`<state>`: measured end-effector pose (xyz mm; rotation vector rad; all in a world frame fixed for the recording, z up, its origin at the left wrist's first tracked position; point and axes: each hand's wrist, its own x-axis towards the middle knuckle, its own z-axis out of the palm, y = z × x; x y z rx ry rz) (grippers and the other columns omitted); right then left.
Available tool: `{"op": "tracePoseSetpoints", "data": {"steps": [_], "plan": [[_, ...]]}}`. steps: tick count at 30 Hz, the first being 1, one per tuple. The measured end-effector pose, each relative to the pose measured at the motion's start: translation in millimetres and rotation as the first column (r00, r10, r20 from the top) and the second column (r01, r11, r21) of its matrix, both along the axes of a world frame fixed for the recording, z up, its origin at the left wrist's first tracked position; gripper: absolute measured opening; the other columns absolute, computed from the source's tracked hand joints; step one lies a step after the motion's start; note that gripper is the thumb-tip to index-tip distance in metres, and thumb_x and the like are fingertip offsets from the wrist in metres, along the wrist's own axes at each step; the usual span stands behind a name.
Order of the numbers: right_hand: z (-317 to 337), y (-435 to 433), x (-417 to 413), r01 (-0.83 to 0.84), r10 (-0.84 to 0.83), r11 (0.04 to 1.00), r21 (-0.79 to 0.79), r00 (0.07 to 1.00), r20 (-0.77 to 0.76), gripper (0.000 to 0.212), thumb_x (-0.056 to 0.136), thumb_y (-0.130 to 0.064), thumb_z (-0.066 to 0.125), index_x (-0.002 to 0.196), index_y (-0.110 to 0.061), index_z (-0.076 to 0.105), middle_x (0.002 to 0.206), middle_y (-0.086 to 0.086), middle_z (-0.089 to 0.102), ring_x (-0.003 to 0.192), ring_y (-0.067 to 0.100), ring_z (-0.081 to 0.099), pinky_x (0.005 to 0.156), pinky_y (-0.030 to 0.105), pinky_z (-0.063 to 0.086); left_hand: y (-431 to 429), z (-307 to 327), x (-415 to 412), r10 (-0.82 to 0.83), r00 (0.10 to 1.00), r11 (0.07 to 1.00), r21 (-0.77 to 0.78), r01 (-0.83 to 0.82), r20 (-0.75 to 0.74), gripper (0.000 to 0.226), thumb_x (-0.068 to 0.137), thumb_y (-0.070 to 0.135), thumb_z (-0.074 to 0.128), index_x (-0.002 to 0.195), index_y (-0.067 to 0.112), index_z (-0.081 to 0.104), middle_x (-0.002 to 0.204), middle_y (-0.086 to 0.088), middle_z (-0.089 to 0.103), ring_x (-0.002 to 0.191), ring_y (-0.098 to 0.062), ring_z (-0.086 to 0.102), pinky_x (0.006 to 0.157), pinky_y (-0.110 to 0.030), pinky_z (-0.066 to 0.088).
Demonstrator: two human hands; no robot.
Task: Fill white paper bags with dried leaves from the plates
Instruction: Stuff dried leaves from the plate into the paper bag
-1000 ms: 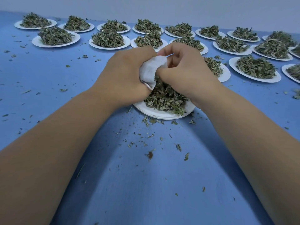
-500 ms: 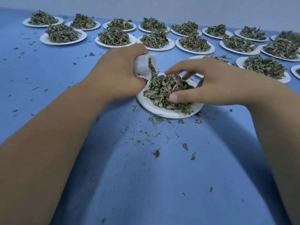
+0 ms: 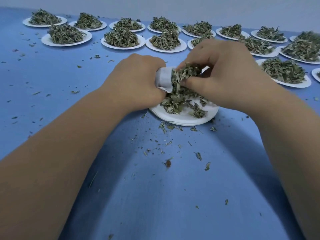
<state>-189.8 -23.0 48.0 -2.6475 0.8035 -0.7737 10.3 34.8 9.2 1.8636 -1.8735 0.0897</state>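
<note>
Blue leaf-strewn table (image 3: 173,196), pale wall (image 3: 173,6), left grip (image 3: 136,82) holding white bag (image 3: 164,77), right grip (image 3: 223,75) pinching leaves (image 3: 185,72)

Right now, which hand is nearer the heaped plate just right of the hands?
Right. The right hand, pinching leaves, sits just left of that heaped plate; the left hand, gripping the white bag, lies farther left, beyond the right hand.

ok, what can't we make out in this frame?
Head view only.
Fill level of white bag: left hand wraps it, leaves cover its mouth.
One plate behind right hand: mostly hidden by that hand.
Edge plate at right: cut off by frame.
</note>
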Motion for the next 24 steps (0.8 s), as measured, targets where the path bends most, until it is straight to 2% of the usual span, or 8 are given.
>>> {"op": "tracePoseSetpoints", "data": {"steps": [2, 4, 7, 12, 16, 18, 20, 24], "plan": [[-4.4, 2.2, 3.5, -0.020, 0.020, 1.000, 0.015, 1.000, 0.020, 0.019, 0.084, -0.020, 0.073, 0.097, -0.032, 0.077, 0.088, -0.021, 0.066, 0.081, -0.002, 0.062, 0.077, 0.016, 0.050, -0.9, -0.6, -3.7, -0.006, 1.000, 1.000, -0.011, 0.006, 0.005, 0.017, 0.066, 0.035, 0.053, 0.065, 0.022, 0.043, 0.059, 0.002, 0.050, 0.059, -0.011, 0.047, 0.050, -0.030, 0.031], [-7.7, 1.1, 6.0, -0.011, 0.007, 0.999, 0.048, 0.997, 0.079, 0.020, 0.079, -0.022, 0.075, 0.093, -0.036, 0.071, 0.079, -0.024, 0.065, 0.069, -0.006, 0.058, 0.067, 0.009, 0.044, -1.9, -1.2, -4.8, -0.008, 1.000, 0.999, -0.032, 0.009, 0.006, 0.018, 0.068, 0.037, 0.048, 0.062, 0.023, 0.039, 0.056, 0.001, 0.047, 0.056, -0.013, 0.046, 0.051, -0.031, 0.033], [-10.2, -0.1, 9.7, -0.003, -0.010, 0.996, 0.084, 0.988, 0.154, 0.020, 0.073, -0.020, 0.075, 0.084, -0.030, 0.062, 0.073, -0.010, 0.066, 0.060, 0.003, 0.050, 0.060, 0.014, 0.040, -2.9, -1.3, -5.6, -0.016, 1.000, 0.998, -0.055, 0.018, 0.027, 0.021, 0.070, 0.042, 0.042, 0.062, 0.023, 0.038, 0.057, 0.001, 0.048, 0.056, -0.016, 0.047, 0.051, -0.033, 0.036], [-14.4, -0.1, 13.5, -0.002, -0.032, 0.983, 0.182, 0.982, 0.186, 0.010, 0.073, -0.019, 0.081, 0.076, -0.025, 0.073, 0.066, -0.006, 0.064, 0.054, 0.003, 0.049, 0.052, 0.018, 0.042, -5.6, -1.9, -6.1, -0.020, 0.997, 0.999, -0.039, 0.022, 0.070, 0.017, 0.065, 0.031, 0.053, 0.066, 0.022, 0.039, 0.059, 0.003, 0.048, 0.058, -0.015, 0.047, 0.050, -0.033, 0.034], [-13.2, -1.0, 8.0, -0.112, 0.077, 0.948, 0.299, 0.989, 0.126, 0.012, 0.084, -0.021, 0.079, 0.081, -0.032, 0.075, 0.087, 0.007, 0.071, 0.063, 0.008, 0.053, 0.063, 0.021, 0.044, -4.9, 0.4, -7.3, -0.028, 0.997, 0.999, -0.039, 0.031, 0.073, 0.016, 0.066, 0.033, 0.046, 0.064, 0.019, 0.038, 0.057, 0.000, 0.045, 0.055, -0.019, 0.045, 0.051, -0.037, 0.034], [-10.9, -2.3, 4.0, -0.164, 0.117, 0.906, 0.391, 0.983, 0.141, 0.008, 0.089, -0.022, 0.071, 0.090, -0.024, 0.079, 0.092, 0.015, 0.071, 0.071, 0.026, 0.059, 0.067, 0.033, 0.049, -4.9, 1.7, -6.4, -0.030, 0.997, 0.999, -0.019, 0.031, 0.074, 0.016, 0.064, 0.033, 0.047, 0.064, 0.020, 0.038, 0.058, 0.001, 0.044, 0.055, -0.019, 0.044, 0.051, -0.037, 0.032], [-11.7, -3.6, 2.9, -0.166, 0.116, 0.905, 0.391, 0.982, 0.148, 0.011, 0.093, -0.024, 0.069, 0.088, -0.019, 0.078, 0.089, 0.013, 0.070, 0.075, 0.031, 0.061, 0.068, 0.040, 0.051, -4.9, 1.8, -6.6, -0.030, 0.996, 1.000, -0.004, 0.030, 0.087, 0.016, 0.061, 0.032, 0.047, 0.063, 0.020, 0.037, 0.058, 0.001, 0.044, 0.055, -0.017, 0.043, 0.049, -0.033, 0.029], [-16.9, -3.9, 10.2, -0.073, 0.003, 0.927, 0.368, 0.982, 0.187, 0.015, 0.084, -0.017, 0.081, 0.078, -0.031, 0.078, 0.078, -0.002, 0.076, 0.068, 0.012, 0.062, 0.064, 0.031, 0.053, -6.2, -0.1, -9.8, -0.067, 0.990, 0.998, 0.017, 0.065, 0.121, 0.014, 0.062, 0.028, 0.046, 0.062, 0.020, 0.034, 0.056, 0.000, 0.042, 0.052, -0.017, 0.039, 0.049, -0.031, 0.024]]}}
